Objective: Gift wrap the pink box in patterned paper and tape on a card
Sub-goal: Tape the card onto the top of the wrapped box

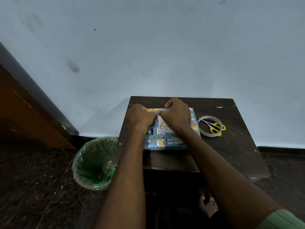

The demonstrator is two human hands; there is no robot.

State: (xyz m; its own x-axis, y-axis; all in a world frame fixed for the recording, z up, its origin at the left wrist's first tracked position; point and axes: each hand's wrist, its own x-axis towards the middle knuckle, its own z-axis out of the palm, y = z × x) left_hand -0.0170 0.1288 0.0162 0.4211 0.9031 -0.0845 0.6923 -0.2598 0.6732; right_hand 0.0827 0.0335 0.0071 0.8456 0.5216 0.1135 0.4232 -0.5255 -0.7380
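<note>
The box (166, 141), covered in blue paper printed with bears and other animals, lies flat on a small dark table (231, 149). A white birthday card (162, 126) with gold lettering rests on top of the box, partly hidden by my hands. My left hand (140, 117) and my right hand (177, 114) sit side by side over the card's top edge, fingers curled and pressing down there. Whether a piece of tape is under the fingers I cannot tell.
A roll of clear tape (209, 126) lies to the right of the box with yellow-handled scissors (214, 127) resting across it. A bin lined with a green bag (94, 164) stands on the floor at the table's left. The wall rises just behind the table.
</note>
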